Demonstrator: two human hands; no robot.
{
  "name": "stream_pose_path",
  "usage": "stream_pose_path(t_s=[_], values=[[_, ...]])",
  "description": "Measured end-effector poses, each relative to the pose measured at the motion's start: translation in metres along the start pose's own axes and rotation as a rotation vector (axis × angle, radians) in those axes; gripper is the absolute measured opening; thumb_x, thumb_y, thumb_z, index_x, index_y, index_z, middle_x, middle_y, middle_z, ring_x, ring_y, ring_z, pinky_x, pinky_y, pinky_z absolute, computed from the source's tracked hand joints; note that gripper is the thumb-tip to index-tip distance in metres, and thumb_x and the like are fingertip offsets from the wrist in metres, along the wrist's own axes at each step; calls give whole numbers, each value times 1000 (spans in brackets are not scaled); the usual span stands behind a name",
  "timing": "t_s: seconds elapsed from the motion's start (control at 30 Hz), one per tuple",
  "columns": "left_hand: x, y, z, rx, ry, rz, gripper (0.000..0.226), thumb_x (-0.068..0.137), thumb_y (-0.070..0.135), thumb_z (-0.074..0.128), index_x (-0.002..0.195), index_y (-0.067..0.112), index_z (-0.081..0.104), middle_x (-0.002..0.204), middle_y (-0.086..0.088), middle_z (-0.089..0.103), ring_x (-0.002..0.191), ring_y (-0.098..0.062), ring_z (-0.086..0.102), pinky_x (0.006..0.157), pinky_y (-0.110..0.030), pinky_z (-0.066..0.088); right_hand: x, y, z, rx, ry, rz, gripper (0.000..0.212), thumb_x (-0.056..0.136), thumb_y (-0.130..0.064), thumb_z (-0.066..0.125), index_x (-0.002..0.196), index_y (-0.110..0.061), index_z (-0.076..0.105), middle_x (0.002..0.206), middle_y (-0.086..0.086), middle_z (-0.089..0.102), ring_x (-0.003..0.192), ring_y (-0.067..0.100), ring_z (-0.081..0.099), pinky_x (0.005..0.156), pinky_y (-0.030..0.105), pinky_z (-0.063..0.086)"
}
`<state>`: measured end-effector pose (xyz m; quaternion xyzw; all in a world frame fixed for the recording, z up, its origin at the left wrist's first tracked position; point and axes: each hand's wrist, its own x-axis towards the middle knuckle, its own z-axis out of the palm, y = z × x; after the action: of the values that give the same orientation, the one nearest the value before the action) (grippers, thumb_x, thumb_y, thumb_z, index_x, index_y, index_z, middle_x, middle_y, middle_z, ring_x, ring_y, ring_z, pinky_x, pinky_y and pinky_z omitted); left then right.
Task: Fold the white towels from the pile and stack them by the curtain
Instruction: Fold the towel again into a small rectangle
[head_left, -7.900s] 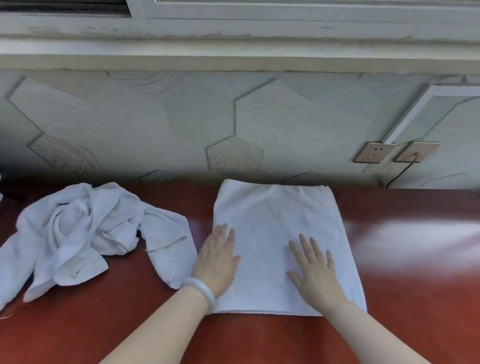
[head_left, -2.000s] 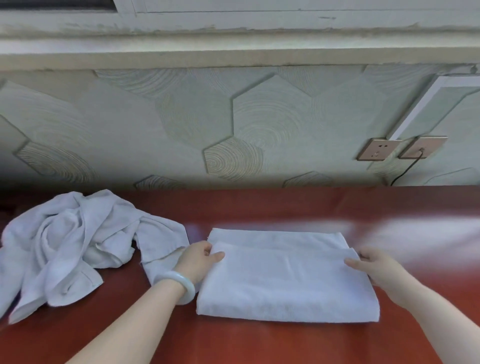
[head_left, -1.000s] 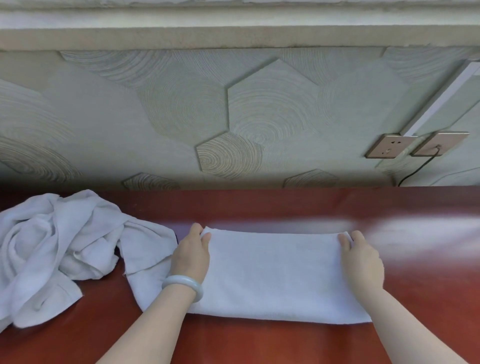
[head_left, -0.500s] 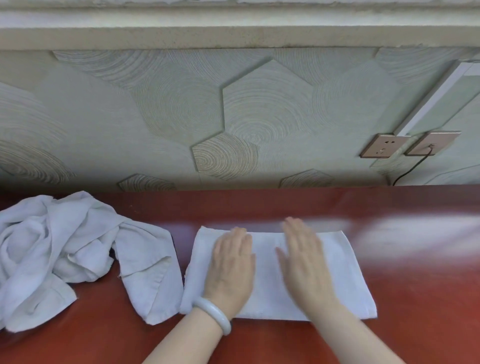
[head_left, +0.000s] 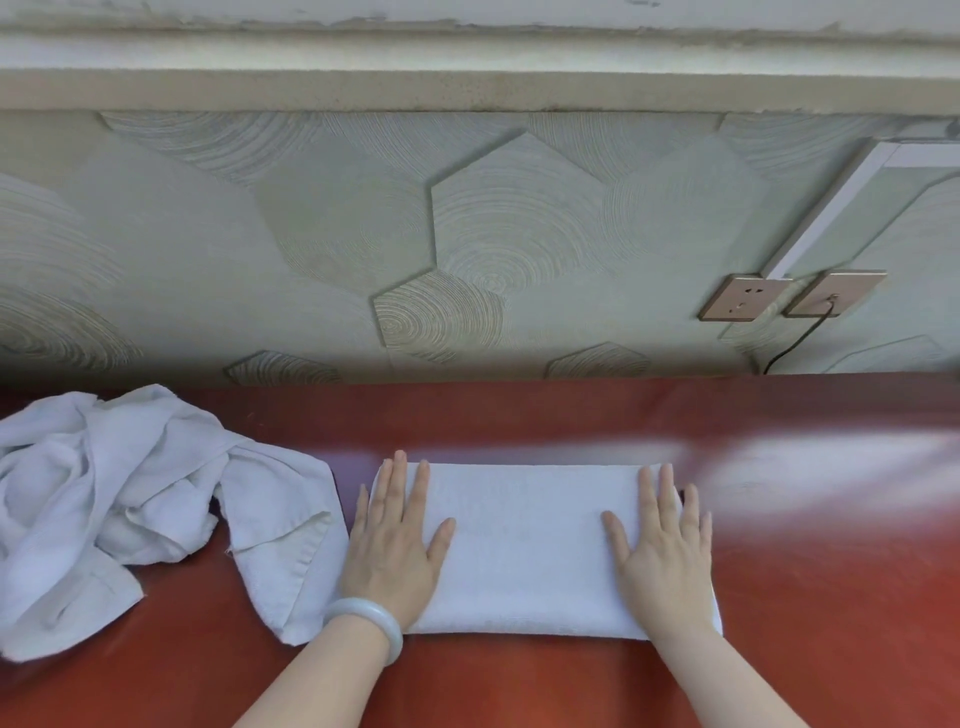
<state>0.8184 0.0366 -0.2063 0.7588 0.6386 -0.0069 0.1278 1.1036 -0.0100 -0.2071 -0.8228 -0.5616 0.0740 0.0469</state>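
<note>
A white towel (head_left: 524, 545), folded into a long flat rectangle, lies on the red-brown table (head_left: 805, 597) in front of me. My left hand (head_left: 397, 545) rests flat on its left end, fingers spread, a pale bangle on the wrist. On the right end my right hand (head_left: 662, 551) presses down flat, fingers apart too. Neither hand grips the cloth. A crumpled pile of white towels (head_left: 119, 509) sits at the left, one loose end lying beside my left hand. No curtain is in view.
A patterned grey-green wall (head_left: 467, 234) rises right behind the table's far edge. Two wall sockets (head_left: 789, 301) sit at the right, with a black cable (head_left: 795, 343) running down from one to the table's back edge.
Both hands have slid apart from the towel's middle to its two ends, staying flat on it. Before that, the towel was folded in half toward the far edge.
</note>
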Motion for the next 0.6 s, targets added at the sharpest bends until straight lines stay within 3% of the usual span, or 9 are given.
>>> stream_pose_path(t_s=[0.07, 0.17, 0.2, 0.27, 0.33, 0.4, 0.47, 0.6], values=[[2, -2, -3, -41, -20, 9, 75, 97, 61, 9, 154, 15, 22, 161, -11, 15, 148, -25, 15, 118, -39, 1, 0, -1, -1, 2, -22, 5, 87, 91, -69, 3, 151, -13, 29, 158, 10, 26, 141, 39, 27, 113, 57, 24], [-1, -8, -19, -209, -15, 23, 74, 95, 56, 23, 154, 19, -1, 159, 2, -16, 150, -17, -10, 121, -36, -6, 1, -5, -13, -118, -71, 31, 82, 92, -68, 9, 153, -15, 24, 161, 6, 19, 146, 37, 16, 112, 63, 19], [-6, -12, -24, -301, 15, -16, 71, 98, 45, 35, 155, 19, 1, 160, 3, -14, 150, -16, -9, 121, -32, -4, 3, -8, -19, -144, -25, 12, 79, 94, -64, 16, 151, -11, 30, 158, 7, 25, 145, 39, 18, 110, 66, 20], [-26, -24, -34, -456, 114, -180, 61, 98, 26, 50, 152, 12, 25, 158, 2, 19, 147, -17, 16, 119, -24, 11, 2, -33, -30, -105, 124, -163, 73, 95, -54, 20, 135, -1, 52, 144, 13, 48, 138, 40, 32, 107, 63, 23], [-50, -39, -36, -530, 128, -290, 32, 94, 22, 57, 125, 13, 54, 129, 2, 49, 124, -17, 43, 110, -28, 32, -9, -82, -28, -27, 182, -465, 64, 99, -44, 20, 124, -3, 61, 133, 12, 59, 134, 30, 40, 108, 49, 24], [-68, -44, -35, -583, 44, -333, 6, 91, 26, 62, 95, 22, 60, 104, 7, 51, 106, -15, 50, 95, -30, 42, -16, -138, -22, 25, 85, -719, 52, 94, -35, 31, 124, -8, 62, 132, 8, 60, 132, 25, 45, 108, 42, 28], [-78, -47, -35, -622, -31, -361, 9, 88, 32, 64, 85, 28, 57, 97, 11, 46, 100, -11, 50, 87, -24, 42, -15, -187, -11, 14, -35, -829, 54, 91, -34, 30, 131, -11, 57, 139, 6, 54, 134, 26, 45, 112, 45, 34], [-77, -46, -35, -721, -61, -400, 13, 85, 33, 70, 82, 29, 58, 99, 11, 45, 97, -7, 50, 82, -14, 36, -5, -212, 19, -15, -216, -772, 69, 92, -46, 10, 150, -16, 32, 160, 2, 22, 148, 26, 17, 120, 48, 5]])
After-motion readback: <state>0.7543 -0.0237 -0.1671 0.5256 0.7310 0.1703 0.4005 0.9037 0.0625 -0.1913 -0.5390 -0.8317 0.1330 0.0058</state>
